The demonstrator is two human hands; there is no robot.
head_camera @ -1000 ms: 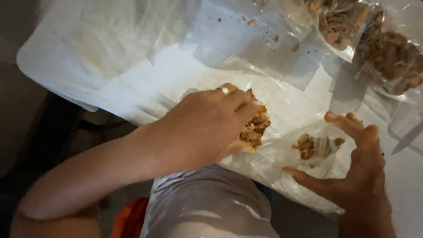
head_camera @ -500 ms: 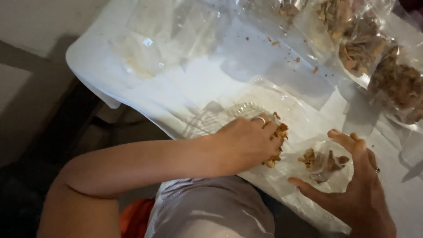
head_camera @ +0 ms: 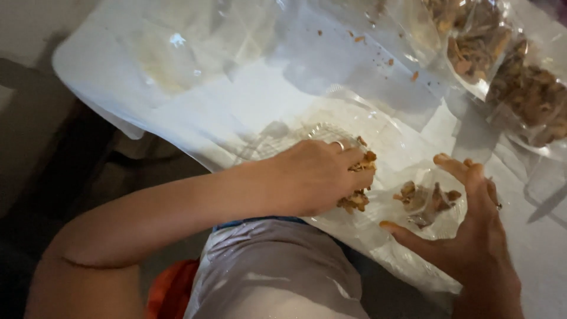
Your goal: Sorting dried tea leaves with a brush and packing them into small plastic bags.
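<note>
My left hand [head_camera: 316, 176], a ring on one finger, is closed around a handful of brown crispy snack pieces [head_camera: 356, 189] over a clear plastic sheet [head_camera: 390, 133]. My right hand [head_camera: 472, 230] has its fingers spread around the mouth of a small clear plastic bag [head_camera: 437, 221] and holds it open. A few brown snack pieces [head_camera: 426, 198] lie inside that bag. The two hands are about a hand's width apart.
Filled clear bags of the same brown snack [head_camera: 508, 71] lie at the top right. Crumbs [head_camera: 378, 50] dot the white table cover [head_camera: 236, 94]. Empty clear bags [head_camera: 171, 53] lie at the top left. The table edge runs diagonally at lower left.
The camera has shifted slightly. My left hand stays closed on the handful beside the bag; my right hand keeps the small bag open.
</note>
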